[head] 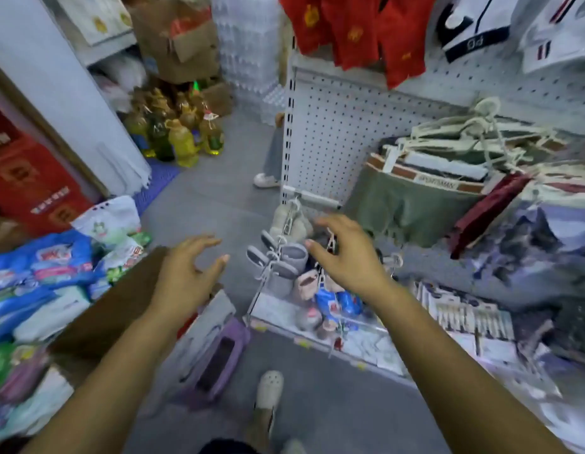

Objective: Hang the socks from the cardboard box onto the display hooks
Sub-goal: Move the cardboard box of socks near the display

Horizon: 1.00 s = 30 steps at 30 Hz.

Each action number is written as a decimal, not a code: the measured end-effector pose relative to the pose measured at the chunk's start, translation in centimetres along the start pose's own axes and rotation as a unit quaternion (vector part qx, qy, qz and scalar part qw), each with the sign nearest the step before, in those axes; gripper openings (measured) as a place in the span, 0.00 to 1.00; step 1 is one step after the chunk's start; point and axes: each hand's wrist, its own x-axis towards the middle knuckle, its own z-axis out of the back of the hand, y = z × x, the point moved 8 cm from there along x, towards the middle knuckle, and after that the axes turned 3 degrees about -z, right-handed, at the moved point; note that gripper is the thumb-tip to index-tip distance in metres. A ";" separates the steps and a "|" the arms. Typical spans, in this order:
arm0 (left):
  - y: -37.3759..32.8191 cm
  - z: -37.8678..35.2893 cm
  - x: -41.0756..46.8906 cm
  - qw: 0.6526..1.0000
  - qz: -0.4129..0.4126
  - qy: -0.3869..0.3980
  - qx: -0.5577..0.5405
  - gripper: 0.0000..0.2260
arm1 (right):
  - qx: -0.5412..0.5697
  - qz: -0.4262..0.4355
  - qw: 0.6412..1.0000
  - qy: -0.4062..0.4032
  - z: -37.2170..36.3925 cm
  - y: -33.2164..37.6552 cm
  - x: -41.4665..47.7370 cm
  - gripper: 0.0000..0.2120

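Observation:
My left hand (186, 273) hovers with fingers spread above the brown flap of the cardboard box (111, 309), holding nothing. My right hand (348, 253) reaches over the display hooks (274, 257) at the end of the white pegboard rack (327, 139), fingers curled but apart, with nothing clearly in its grasp. Grey socks (292, 257) and pink socks (305, 283) hang on plastic clips just left of and below that hand. A beige pair (286, 221) hangs higher up. The box interior is mostly hidden by my left arm.
Blue and green packaged goods (52, 270) pile at the left. A purple item (219, 358) lies by the box. Underwear and hangers (448, 178) crowd the rack's right side. Oil bottles (179, 136) stand on the grey floor behind. Another person's shoe (266, 180) shows beside the rack.

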 end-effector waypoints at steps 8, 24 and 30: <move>13.0 1.9 -15.3 0.980 0.167 0.057 0.089 0.19 | 0.017 -0.072 0.991 0.110 -12.7 -2.9 -11.4 0.18; 34.3 8.7 -12.2 0.960 0.124 0.190 0.166 0.18 | 0.100 -0.285 0.949 0.094 -35.8 7.9 -14.5 0.12; 41.9 9.6 -7.6 0.947 0.081 0.258 0.171 0.17 | 0.195 -0.420 0.885 0.052 -45.0 11.9 -13.6 0.15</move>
